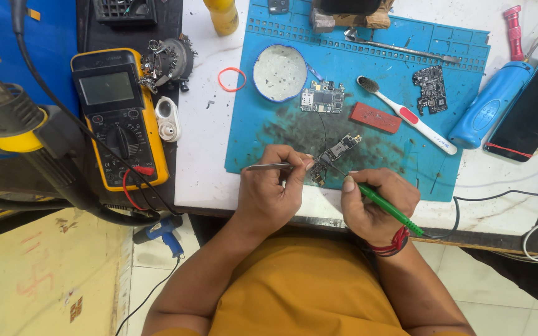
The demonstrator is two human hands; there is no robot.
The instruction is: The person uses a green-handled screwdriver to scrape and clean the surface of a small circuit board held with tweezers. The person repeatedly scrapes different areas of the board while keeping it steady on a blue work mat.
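Nearest, two hands worked at the mat's front edge: the left hand (269, 194) pinched metal tweezers (268, 166), the right hand (378, 202) gripped a green soldering iron (388, 207), both tips meeting on one small circuit board (334, 155) on the blue mat (263, 134). Beyond it lay two more boards (322, 98) (430, 89), one red block (375, 117), one toothbrush (406, 115), one round dish (279, 73). Left sat one yellow multimeter (118, 115).

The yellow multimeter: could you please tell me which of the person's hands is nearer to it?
Left. The left hand, holding tweezers, lies right of the yellow multimeter; the right hand is farther right.
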